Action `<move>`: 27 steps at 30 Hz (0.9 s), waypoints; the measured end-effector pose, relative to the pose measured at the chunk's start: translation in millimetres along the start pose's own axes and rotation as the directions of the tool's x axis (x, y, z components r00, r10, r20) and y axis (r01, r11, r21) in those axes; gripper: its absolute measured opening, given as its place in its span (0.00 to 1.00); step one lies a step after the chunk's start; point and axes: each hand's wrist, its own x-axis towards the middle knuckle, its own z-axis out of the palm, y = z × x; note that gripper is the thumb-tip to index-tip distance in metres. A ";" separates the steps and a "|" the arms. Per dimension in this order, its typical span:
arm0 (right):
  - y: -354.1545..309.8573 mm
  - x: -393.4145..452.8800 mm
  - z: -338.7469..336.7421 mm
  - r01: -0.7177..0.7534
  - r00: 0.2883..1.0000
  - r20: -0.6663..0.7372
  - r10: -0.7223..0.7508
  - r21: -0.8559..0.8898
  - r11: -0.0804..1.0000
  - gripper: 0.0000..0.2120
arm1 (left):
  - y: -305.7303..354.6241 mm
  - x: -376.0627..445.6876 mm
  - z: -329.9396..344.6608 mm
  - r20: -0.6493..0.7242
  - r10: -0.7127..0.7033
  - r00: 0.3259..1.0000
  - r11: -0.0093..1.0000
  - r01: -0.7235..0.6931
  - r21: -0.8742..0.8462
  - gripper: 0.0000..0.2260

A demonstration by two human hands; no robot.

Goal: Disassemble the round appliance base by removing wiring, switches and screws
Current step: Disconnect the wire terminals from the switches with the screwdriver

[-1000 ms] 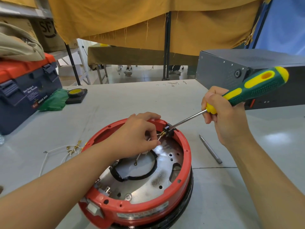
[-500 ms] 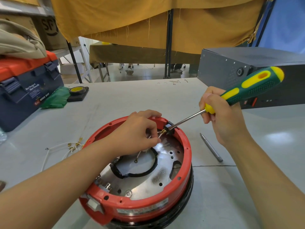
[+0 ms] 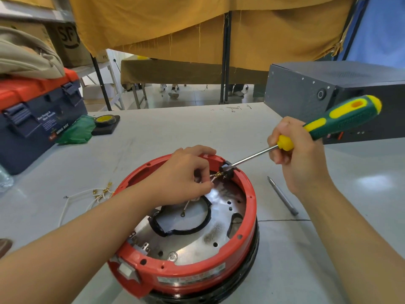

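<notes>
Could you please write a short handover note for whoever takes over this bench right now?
Left hand: pinches a white wire at the black switch on the far rim of the red base.
Right hand: grips the screwdriver, tip at that switch.
Done: a bundle of loose wires lies on the table, left of the base.
Left: free this wire and switch; a white switch sits at the near rim, and a screw remains in the metal plate.
A grey bit lies right of the base.

table (image 3: 175, 132): grey | on it: red appliance base (image 3: 249, 244); toolbox (image 3: 32, 132); loose wires (image 3: 87, 196); pen (image 3: 282, 196); black box (image 3: 306, 91)
</notes>
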 end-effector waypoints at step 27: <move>22.9 -25.8 26.1 0.118 0.982 0.178 -0.056 -0.359 0.926 0.07 | -24.8 -34.9 -49.5 -0.071 -0.429 0.901 0.806 0.346 -0.481 0.04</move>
